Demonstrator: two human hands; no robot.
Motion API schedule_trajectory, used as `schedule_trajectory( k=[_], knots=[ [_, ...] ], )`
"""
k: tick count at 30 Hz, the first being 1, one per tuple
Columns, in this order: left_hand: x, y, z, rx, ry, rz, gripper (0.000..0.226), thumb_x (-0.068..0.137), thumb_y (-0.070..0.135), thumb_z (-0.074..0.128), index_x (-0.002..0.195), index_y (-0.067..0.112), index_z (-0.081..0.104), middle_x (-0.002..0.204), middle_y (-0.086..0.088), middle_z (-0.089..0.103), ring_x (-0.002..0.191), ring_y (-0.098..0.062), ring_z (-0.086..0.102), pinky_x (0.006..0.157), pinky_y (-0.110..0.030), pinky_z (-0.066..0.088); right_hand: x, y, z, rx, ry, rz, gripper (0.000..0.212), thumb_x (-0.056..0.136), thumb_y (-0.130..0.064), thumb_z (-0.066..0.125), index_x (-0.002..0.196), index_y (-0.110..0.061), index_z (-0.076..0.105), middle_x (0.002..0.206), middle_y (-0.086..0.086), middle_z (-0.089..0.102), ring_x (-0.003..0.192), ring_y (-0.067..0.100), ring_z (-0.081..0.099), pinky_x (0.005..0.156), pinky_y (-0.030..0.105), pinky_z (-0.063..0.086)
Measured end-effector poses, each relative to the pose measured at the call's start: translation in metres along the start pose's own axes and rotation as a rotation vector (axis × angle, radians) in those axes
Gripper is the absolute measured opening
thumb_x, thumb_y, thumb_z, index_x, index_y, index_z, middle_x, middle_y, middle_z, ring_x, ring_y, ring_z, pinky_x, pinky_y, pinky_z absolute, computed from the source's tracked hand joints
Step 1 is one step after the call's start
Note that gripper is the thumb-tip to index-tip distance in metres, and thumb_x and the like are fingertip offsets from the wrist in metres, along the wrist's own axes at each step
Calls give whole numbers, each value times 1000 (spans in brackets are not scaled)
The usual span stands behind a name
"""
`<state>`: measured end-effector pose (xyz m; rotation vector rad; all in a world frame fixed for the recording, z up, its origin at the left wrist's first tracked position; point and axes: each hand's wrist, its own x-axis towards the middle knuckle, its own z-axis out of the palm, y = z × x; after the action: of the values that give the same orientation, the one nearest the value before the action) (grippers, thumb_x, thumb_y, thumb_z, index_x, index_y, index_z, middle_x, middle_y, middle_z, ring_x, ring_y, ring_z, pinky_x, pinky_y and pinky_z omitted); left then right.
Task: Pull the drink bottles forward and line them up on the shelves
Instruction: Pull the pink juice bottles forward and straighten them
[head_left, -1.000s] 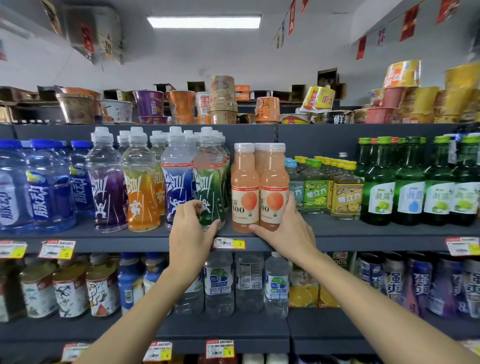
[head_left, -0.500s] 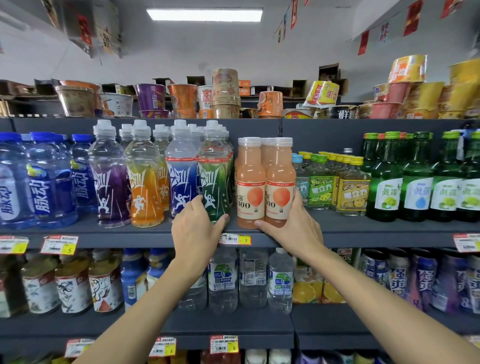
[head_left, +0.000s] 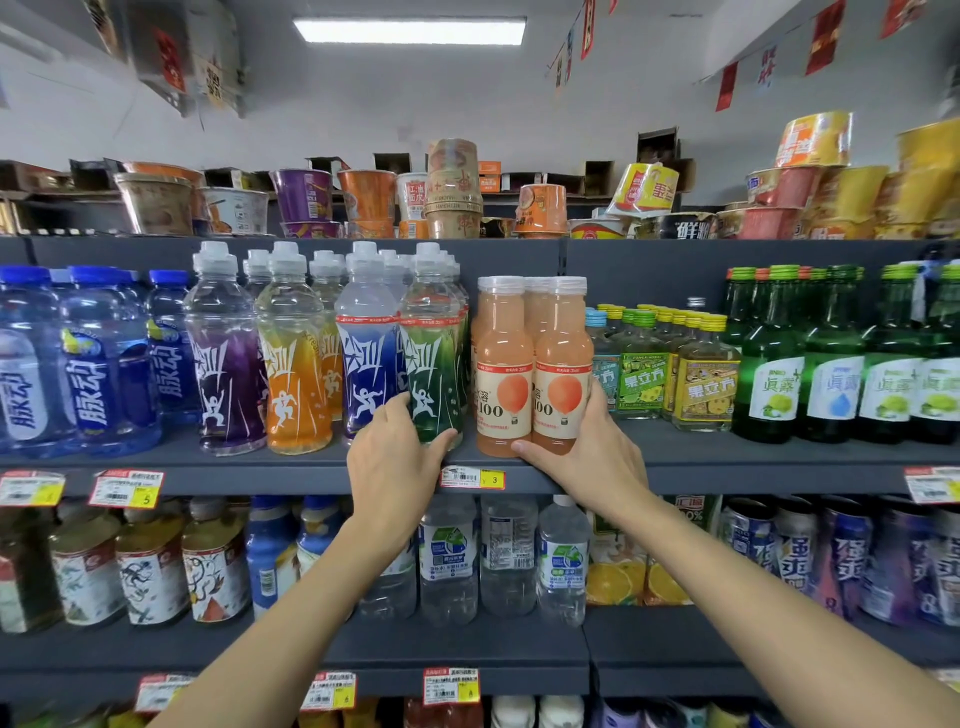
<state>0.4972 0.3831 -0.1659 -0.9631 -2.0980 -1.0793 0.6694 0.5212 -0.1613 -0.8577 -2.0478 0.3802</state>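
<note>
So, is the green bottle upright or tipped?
Upright: the green bottle stands on its base on the shelf, left hand gripping it low.

Leftmost blue bottle (head_left: 18, 374) (cut by the edge) shows partly.

Bright, even light from a rectangular ceiling panel (head_left: 409, 30), blown out to white; soft sheen on the clear shoulders of the sports-drink bottles (head_left: 223, 358), small highlights on the green glass bottles (head_left: 774, 358), shadows faint and deepest below the shelf edge (head_left: 753, 478) over the lower row. Centre sharp: print on the green-label bottle (head_left: 434, 379) and peach juice bottles (head_left: 506, 364) reads clean. Heavy wide-angle bowing at the margins: shelf lines curve, hanging banners (head_left: 826, 36) and the far-right noodle cups (head_left: 930, 171) go soft and smeared, forearms (head_left: 779, 634) stretch wide at the bottom corners.
</note>
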Motion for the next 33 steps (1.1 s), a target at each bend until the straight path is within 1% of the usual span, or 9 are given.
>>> schedule_trajectory(
  k=[4, 8, 10, 15, 19, 21, 25, 29, 33],
  knots=[
    [1, 1, -3, 46, 24, -1, 73, 78, 57, 76, 132, 12, 55, 113, -6, 70, 98, -26, 68, 77, -39, 54, 0, -1, -1, 3, -1, -3, 113, 57, -86, 69, 144, -35, 19, 133, -9, 60, 114, 23, 64, 86, 43, 55],
    [1, 7, -5, 188, 48, 15, 74, 75, 67, 72, 116, 7, 62, 95, -9, 70, 80, -28, 69, 63, -36, 52, 0, -1, 0, -12, 0, 5, 118, 57, -87, 69, 148, -32, 17, 137, -7, 59, 117, 24, 63, 88, 43, 55],
    [1, 9, -5, 232, 39, -7, 72, 75, 72, 68, 110, 9, 63, 90, -7, 67, 76, -27, 68, 58, -33, 48, 0, -1, 0, -17, -5, 10, 121, 57, -87, 69, 150, -31, 16, 139, -6, 58, 118, 25, 63, 89, 44, 55],
    [-1, 11, -2, 190, 32, -72, 65, 74, 73, 67, 101, 14, 63, 85, -2, 68, 71, -24, 68, 54, -30, 40, 0, -1, 1, -23, 0, 17, 119, 57, -87, 69, 149, -32, 17, 138, -6, 59, 117, 25, 63, 88, 44, 54],
    [-3, 10, 0, 174, 32, -59, 55, 77, 70, 67, 91, 17, 59, 77, 1, 67, 66, -22, 66, 51, -28, 30, 0, 0, 1, -25, -5, 23, 120, 57, -86, 70, 150, -31, 17, 139, -6, 59, 118, 24, 63, 88, 42, 53],
    [-3, 10, 0, 162, 39, -51, 55, 78, 69, 67, 91, 17, 59, 77, 1, 68, 65, -22, 66, 51, -28, 29, 0, 0, 0, -24, -3, 22, 120, 57, -85, 71, 149, -31, 17, 139, -6, 59, 119, 24, 63, 89, 43, 53],
    [-5, 7, 0, 145, 48, -43, 56, 78, 69, 67, 95, 16, 61, 79, 1, 68, 66, -22, 66, 51, -28, 34, 0, 0, 0, -23, -8, 19, 120, 57, -86, 70, 150, -31, 17, 140, -5, 58, 119, 25, 62, 90, 44, 53],
    [-5, 5, 0, 127, 60, -22, 60, 76, 69, 70, 96, 13, 62, 78, -1, 69, 64, -23, 66, 50, -28, 36, 2, 1, 0, -20, -20, 19, 120, 58, -84, 71, 150, -29, 17, 140, -5, 57, 119, 25, 62, 91, 46, 55],
    [-5, 2, -1, 116, 71, -2, 66, 73, 71, 70, 102, 12, 62, 83, -2, 71, 67, -22, 67, 50, -28, 38, 4, 2, 0, -2, -36, 20, 117, 58, -81, 74, 147, -30, 18, 139, -5, 57, 118, 25, 62, 91, 46, 54]
  ],
)
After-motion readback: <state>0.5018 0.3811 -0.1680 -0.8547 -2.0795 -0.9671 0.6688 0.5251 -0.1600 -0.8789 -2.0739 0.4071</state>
